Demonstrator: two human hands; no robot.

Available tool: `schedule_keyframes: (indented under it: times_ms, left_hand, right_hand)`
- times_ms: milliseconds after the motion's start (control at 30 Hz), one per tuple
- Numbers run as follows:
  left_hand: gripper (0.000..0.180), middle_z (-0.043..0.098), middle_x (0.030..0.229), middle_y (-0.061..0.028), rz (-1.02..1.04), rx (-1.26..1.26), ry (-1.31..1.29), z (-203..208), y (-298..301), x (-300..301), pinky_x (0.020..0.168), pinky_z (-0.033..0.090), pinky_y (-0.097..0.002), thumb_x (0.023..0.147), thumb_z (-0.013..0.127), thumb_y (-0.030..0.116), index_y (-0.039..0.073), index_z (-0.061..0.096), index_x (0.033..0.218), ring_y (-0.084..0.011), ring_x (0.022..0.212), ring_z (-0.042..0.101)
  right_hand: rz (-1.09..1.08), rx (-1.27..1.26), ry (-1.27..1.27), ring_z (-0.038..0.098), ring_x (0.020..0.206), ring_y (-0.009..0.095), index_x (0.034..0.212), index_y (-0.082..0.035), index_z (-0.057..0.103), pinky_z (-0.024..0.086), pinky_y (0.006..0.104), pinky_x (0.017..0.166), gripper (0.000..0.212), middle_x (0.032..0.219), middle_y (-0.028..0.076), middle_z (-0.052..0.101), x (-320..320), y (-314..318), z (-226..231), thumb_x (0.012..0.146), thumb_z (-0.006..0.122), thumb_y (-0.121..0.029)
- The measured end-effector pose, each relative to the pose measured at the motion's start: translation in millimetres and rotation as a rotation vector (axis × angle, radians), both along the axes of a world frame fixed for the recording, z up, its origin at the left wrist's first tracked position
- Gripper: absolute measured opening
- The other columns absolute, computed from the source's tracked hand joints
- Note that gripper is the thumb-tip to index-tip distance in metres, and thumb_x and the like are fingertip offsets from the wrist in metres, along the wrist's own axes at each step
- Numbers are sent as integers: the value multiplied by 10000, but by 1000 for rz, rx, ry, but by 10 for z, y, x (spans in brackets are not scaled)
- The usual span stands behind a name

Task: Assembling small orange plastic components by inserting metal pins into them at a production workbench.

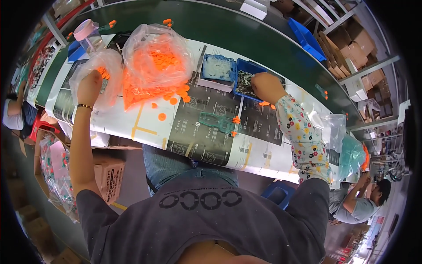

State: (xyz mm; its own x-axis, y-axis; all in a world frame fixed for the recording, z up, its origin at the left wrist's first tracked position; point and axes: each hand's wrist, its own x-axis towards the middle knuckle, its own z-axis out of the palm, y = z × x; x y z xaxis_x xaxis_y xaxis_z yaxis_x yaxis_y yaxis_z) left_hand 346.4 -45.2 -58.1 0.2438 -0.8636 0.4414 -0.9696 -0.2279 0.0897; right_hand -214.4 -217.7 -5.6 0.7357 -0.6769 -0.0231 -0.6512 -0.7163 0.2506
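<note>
Across the bench (115, 124), the two hands work far apart, and most risks come from that spread. The left hand (89, 90) dips into the small bag (113, 90), its fingers bent over the orange pieces (103, 72) there; whether it grips any, I cannot tell. If its wrist catches the thin plastic on the way out, the bag could tip and spill, perhaps nudging the bottle (90, 37) behind.

The right hand (267, 86) is curled down over the tray (250, 66) of metal bits (244, 81), fingertips hidden, so how tight the curl is and whether it has hold of a bit cannot be judged. Thin bits lying in a tangle could come up in a clump, or slip and drop onto the bench. Small orange caps (263, 104) lie just beside the tray, under the wrist, where a dragged sleeve (303, 136) could sweep them away.

The green part (215, 120) lies flat between the hands, with orange caps at its right end; a low forearm could shove it. Beside the tray, a tub (205, 66) holds what looks like white paste, which could smear the fingers and make small things slippery. Loose discs (162, 116) near the big bag (132, 48) could slide off the near edge if brushed.
</note>
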Motion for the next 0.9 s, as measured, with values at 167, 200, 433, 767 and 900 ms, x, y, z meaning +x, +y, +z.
schedule_keyframes:
  times_ms: [167,200,433,767,900]
  left_hand:
    - [114,697,912,-105,-170,-338,740,612,34,-933,596,487,-272,917,546,86,18,602,846,-152,787,680]
    - [126,697,972,-99,-224,-350,958,655,34,-1111,609,489,-246,942,521,83,15,594,865,-142,819,683]
    - [82,658,1075,-196,-539,-334,1481,463,142,-2187,661,490,-233,938,543,80,32,479,918,-161,855,668]
    - [90,636,1127,-177,-507,-352,1620,340,572,-2429,824,469,-272,899,587,50,30,512,946,-148,909,618]
    - [128,632,1126,-168,-490,-339,1709,468,557,-2465,844,476,-283,894,596,42,22,532,1003,-162,946,626]
  right_hand:
    - [-43,65,-317,617,778,269,767,-59,645,490,388,661,92,796,89,612,117,135,289,768,606,-142]
    - [-38,101,-465,613,762,256,775,-63,649,484,380,657,90,789,80,607,137,156,302,773,615,-146]
    - [36,71,-800,590,748,218,796,-77,665,471,350,660,85,773,55,586,796,81,126,774,655,-159]
    - [60,-147,-625,573,827,245,770,-78,676,479,365,691,79,782,58,585,1181,-46,-49,758,660,-154]
    - [107,-168,-706,572,765,203,776,-67,677,462,325,639,63,792,53,588,1094,72,37,772,663,-129]
